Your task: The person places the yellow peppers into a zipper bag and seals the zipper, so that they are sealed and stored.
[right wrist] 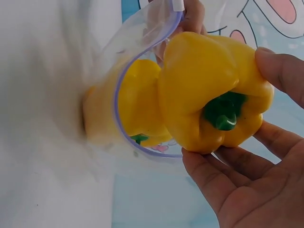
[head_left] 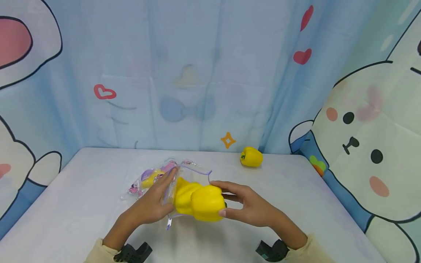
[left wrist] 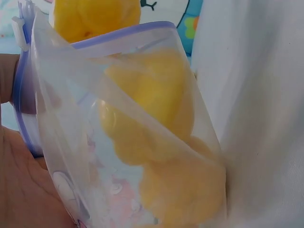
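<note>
My right hand [head_left: 253, 205] grips a yellow bell pepper [head_left: 208, 204] between thumb and fingers, its green stem [right wrist: 225, 118] facing the palm. The pepper is at the mouth of a clear zip bag [left wrist: 71, 95] with a purple zip edge. Holding that bag by the side of its opening is my left hand [head_left: 152, 202], with part of it behind the plastic in the left wrist view. Inside the bag lie other yellow bell peppers [left wrist: 152, 95], partly blurred by the film. Pink and purple cartoon prints show on the bag's far part [head_left: 148, 180].
Another yellow bell pepper [head_left: 251, 157] lies at the back of the white table [head_left: 296, 197], near the blue cartoon curtain [head_left: 184, 73]. The purple zip slider [head_left: 169, 223] hangs at the bag's near corner.
</note>
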Tool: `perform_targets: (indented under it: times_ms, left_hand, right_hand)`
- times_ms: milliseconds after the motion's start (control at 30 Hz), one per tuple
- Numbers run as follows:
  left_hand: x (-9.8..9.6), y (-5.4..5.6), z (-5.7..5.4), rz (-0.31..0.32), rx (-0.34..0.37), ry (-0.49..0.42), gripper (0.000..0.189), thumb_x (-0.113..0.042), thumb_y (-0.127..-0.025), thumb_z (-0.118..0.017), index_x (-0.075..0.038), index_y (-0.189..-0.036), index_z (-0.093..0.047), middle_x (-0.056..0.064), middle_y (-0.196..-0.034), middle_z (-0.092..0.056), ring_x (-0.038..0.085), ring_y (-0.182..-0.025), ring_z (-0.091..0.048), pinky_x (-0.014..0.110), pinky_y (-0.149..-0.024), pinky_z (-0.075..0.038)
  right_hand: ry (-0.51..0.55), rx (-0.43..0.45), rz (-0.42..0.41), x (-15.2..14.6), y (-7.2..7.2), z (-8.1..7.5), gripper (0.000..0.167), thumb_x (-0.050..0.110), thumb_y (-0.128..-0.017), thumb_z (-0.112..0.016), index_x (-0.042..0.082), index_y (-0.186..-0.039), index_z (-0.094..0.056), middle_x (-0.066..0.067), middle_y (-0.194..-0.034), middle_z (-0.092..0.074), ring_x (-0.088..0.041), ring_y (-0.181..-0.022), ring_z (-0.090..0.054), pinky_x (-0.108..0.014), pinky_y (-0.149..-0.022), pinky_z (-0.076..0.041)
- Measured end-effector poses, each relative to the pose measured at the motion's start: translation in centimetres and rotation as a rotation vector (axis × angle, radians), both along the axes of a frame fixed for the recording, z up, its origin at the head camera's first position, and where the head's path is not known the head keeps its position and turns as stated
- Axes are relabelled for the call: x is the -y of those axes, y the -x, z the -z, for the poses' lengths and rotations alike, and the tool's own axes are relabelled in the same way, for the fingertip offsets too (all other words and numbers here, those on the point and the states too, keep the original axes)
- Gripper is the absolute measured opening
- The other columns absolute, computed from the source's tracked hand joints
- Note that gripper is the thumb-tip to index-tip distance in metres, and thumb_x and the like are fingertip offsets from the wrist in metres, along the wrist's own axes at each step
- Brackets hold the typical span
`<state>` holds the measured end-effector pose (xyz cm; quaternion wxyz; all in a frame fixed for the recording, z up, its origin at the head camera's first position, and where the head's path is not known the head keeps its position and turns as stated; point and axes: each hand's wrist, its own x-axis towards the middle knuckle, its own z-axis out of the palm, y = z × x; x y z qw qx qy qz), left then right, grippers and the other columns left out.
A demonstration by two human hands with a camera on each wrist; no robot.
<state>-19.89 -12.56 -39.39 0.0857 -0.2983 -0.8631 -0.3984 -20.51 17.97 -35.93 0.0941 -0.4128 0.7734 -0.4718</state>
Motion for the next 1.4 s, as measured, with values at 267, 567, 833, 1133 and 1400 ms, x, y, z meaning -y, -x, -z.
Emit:
perform_targets:
  times_ms: [267, 567, 833, 1133, 1400]
  left_hand:
    - [0.0, -0.1, 0.0, 0.025, 0.010, 0.004, 0.085, -0.016, -0.077, -0.054, -0.001, -0.154, -0.020, 0.014, -0.159, -0.019, 0.035, -0.145, -0.018, 0.062, -0.110, -0.018]
    - [-0.2, -0.3, -0.3, 0.018, 0.019, 0.008, 0.089, -0.014, -0.073, -0.056, -0.001, -0.154, -0.021, 0.013, -0.159, -0.018, 0.034, -0.144, -0.019, 0.062, -0.110, -0.019]
    - [-0.1, -0.2, -0.3, 0.028, 0.008, -0.009, 0.090, -0.013, -0.071, -0.057, 0.000, -0.153, -0.021, 0.014, -0.159, -0.018, 0.036, -0.144, -0.020, 0.063, -0.108, -0.021]
    - [-0.2, -0.5, -0.5, -0.002, 0.056, 0.009, 0.092, -0.014, -0.071, -0.056, -0.002, -0.154, -0.020, 0.011, -0.160, -0.015, 0.035, -0.145, -0.017, 0.062, -0.108, -0.021]
    - [-0.2, -0.4, -0.2, 0.009, 0.037, 0.010, 0.093, -0.013, -0.072, -0.056, -0.001, -0.155, -0.016, 0.014, -0.160, -0.013, 0.037, -0.145, -0.015, 0.064, -0.108, -0.020]
  right_hand:
    - [0.016, -0.051, 0.027, 0.9, 0.4, 0.7, 0.060, 0.016, -0.091, -0.068, 0.010, -0.146, -0.043, -0.003, -0.144, -0.047, -0.022, -0.129, -0.048, -0.035, -0.101, -0.043]
    - [0.053, -0.086, 0.058, 2.2, 1.0, 1.2, 0.064, 0.015, -0.090, -0.069, 0.010, -0.147, -0.041, -0.002, -0.148, -0.043, -0.020, -0.132, -0.044, -0.035, -0.103, -0.041]
    - [0.067, -0.167, 0.085, 3.3, 0.8, 1.0, 0.068, 0.012, -0.090, -0.069, 0.002, -0.149, -0.036, -0.012, -0.150, -0.039, -0.024, -0.137, -0.038, -0.035, -0.106, -0.036]
    - [0.065, -0.242, 0.145, 4.0, 1.3, 1.5, 0.072, 0.006, -0.088, -0.069, 0.002, -0.150, -0.032, -0.012, -0.151, -0.036, -0.025, -0.137, -0.037, -0.038, -0.106, -0.036]
    - [0.060, -0.354, 0.243, 4.7, 1.4, 2.5, 0.074, 0.010, -0.087, -0.072, 0.006, -0.150, -0.035, -0.009, -0.150, -0.038, -0.021, -0.132, -0.043, -0.035, -0.106, -0.038]
